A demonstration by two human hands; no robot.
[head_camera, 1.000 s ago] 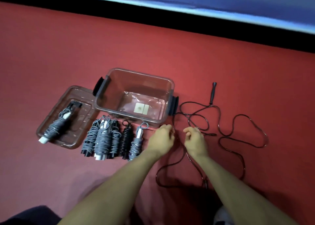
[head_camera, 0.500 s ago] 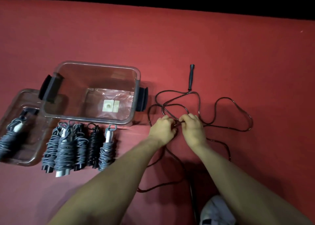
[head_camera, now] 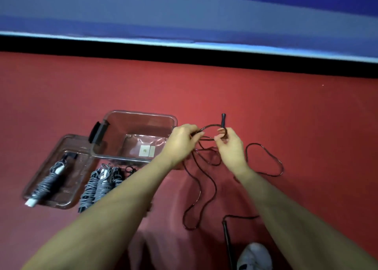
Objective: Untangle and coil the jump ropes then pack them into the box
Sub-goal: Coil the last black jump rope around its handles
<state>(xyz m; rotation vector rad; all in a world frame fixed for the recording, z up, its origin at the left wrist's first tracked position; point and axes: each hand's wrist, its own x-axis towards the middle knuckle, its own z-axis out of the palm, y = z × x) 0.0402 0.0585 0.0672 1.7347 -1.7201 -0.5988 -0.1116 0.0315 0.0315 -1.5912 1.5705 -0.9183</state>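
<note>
Two hands are raised side by side with a small gap between them, each pinching the same dark jump rope. The left hand has its fingers curled round a strand at the left end of a small loop; the right hand pinches the loop's right end between thumb and fingertips. That loop arcs between them, and just beyond the right hand one dark handle points away from the person, its long axis running near to far. Below the hands the cord hangs in several crossing strands down to the red floor, a wide bight trails off to the right of the right hand, and the second handle lies near the person's white shoe, under the right forearm.

Judging by this, the tangle sits directly under and between the hands, so the next move turns on which strand crosses over which; the blur makes that hard to read. The far handle is nearer the right hand.

Left of the left hand stands the clear box, touching or just behind that wrist. Its lid lies further left with one coiled grey rope on it, and more coiled ropes lie beneath the left forearm.
</note>
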